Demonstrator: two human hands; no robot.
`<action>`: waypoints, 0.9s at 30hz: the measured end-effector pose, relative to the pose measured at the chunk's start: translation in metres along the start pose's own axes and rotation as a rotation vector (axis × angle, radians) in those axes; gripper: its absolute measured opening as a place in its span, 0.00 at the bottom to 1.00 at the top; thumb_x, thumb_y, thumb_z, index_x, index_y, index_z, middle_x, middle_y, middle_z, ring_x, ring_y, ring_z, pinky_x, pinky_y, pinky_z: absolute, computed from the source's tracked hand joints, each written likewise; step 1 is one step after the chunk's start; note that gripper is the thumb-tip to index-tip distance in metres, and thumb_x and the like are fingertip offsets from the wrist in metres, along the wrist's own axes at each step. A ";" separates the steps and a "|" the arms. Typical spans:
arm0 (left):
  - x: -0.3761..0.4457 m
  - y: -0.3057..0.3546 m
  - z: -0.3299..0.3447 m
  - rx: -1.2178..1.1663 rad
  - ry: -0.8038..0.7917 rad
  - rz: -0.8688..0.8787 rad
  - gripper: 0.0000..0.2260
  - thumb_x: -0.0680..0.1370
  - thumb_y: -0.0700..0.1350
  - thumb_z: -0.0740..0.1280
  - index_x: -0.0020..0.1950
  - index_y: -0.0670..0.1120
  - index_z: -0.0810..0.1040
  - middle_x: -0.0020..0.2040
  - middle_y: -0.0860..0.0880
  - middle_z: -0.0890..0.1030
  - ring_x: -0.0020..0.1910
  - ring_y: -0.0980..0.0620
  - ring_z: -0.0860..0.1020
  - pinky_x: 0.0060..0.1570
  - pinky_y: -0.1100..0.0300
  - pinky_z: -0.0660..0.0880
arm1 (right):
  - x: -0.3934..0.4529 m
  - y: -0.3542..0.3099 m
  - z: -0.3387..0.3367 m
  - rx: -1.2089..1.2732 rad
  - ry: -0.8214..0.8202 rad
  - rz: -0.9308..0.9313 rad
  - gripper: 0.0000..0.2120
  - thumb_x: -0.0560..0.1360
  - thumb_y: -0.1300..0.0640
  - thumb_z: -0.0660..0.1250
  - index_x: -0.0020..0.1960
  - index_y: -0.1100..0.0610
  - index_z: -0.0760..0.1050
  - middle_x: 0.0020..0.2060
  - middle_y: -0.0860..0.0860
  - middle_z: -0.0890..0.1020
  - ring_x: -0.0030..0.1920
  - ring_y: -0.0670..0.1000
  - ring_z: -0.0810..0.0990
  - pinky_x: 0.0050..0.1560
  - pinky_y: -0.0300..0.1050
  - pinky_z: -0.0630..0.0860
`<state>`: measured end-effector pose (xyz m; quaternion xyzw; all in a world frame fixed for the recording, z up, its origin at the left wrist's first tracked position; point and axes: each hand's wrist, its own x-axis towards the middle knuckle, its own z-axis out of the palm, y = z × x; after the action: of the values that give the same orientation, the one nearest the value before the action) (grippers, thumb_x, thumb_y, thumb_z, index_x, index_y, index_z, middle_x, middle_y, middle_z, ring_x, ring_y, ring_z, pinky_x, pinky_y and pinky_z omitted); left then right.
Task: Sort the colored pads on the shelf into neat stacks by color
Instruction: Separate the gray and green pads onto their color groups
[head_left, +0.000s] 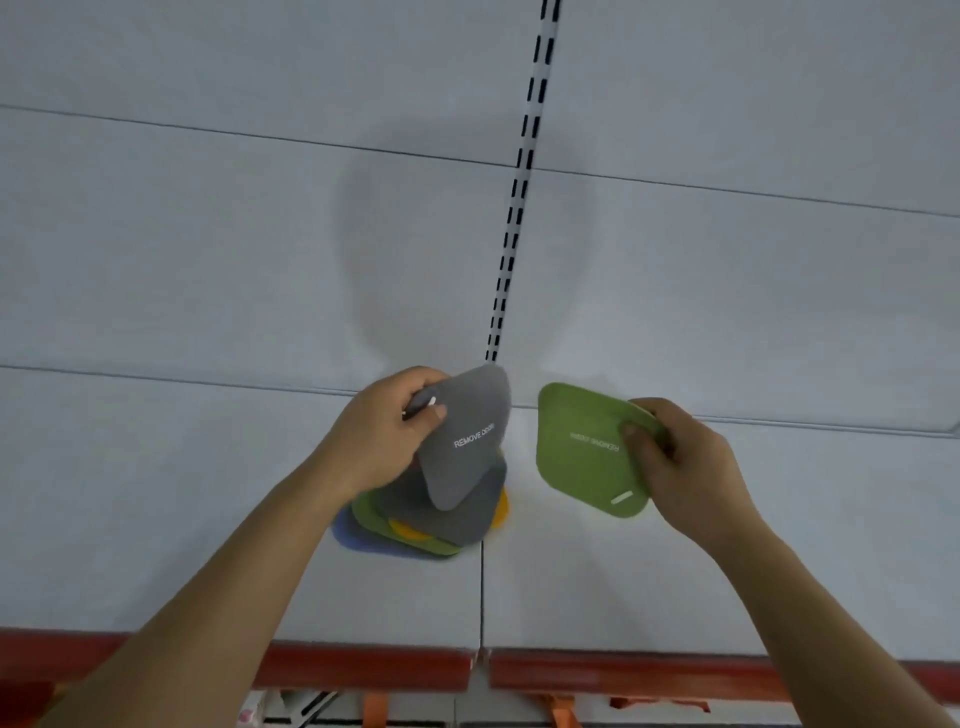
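My left hand (384, 431) pinches a grey pad (467, 441) by its upper left corner and holds it tilted above a mixed pile (415, 525) on the shelf. That pile shows grey, green, yellow and blue pads overlapping untidily. My right hand (675, 457) grips a green pad (582, 447) by its right edge, lifted to the right of the pile, its printed face toward me. Both pads carry small white lettering.
The white shelf (623, 582) has a red front edge (363, 667) and a seam down its middle. A white back panel rises behind, with a slotted upright (519, 208) at the centre. Orange brackets show below the shelf.
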<state>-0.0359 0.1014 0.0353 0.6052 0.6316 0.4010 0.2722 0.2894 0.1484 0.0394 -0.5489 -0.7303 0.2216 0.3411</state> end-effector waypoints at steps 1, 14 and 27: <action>0.004 0.008 0.011 -0.020 -0.035 0.025 0.09 0.84 0.46 0.68 0.64 0.55 0.80 0.54 0.56 0.85 0.51 0.55 0.83 0.45 0.54 0.83 | -0.006 0.005 -0.013 0.006 0.033 0.020 0.09 0.82 0.56 0.65 0.55 0.43 0.79 0.38 0.46 0.84 0.39 0.45 0.80 0.40 0.47 0.79; 0.009 0.194 0.226 -0.069 -0.379 0.361 0.10 0.85 0.45 0.66 0.59 0.61 0.81 0.49 0.58 0.85 0.46 0.55 0.84 0.45 0.55 0.83 | -0.125 0.139 -0.217 -0.077 0.363 0.173 0.11 0.82 0.59 0.65 0.53 0.43 0.78 0.34 0.44 0.82 0.37 0.45 0.80 0.34 0.40 0.76; -0.006 0.345 0.478 -0.075 -0.388 0.446 0.11 0.84 0.44 0.68 0.58 0.61 0.81 0.48 0.68 0.83 0.47 0.65 0.82 0.44 0.62 0.78 | -0.204 0.325 -0.432 -0.091 0.483 0.351 0.11 0.83 0.56 0.64 0.56 0.40 0.77 0.40 0.41 0.84 0.38 0.39 0.81 0.35 0.39 0.72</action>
<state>0.5493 0.1610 0.0697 0.7838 0.4041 0.3508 0.3150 0.8543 0.0291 0.0498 -0.7183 -0.5310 0.1073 0.4366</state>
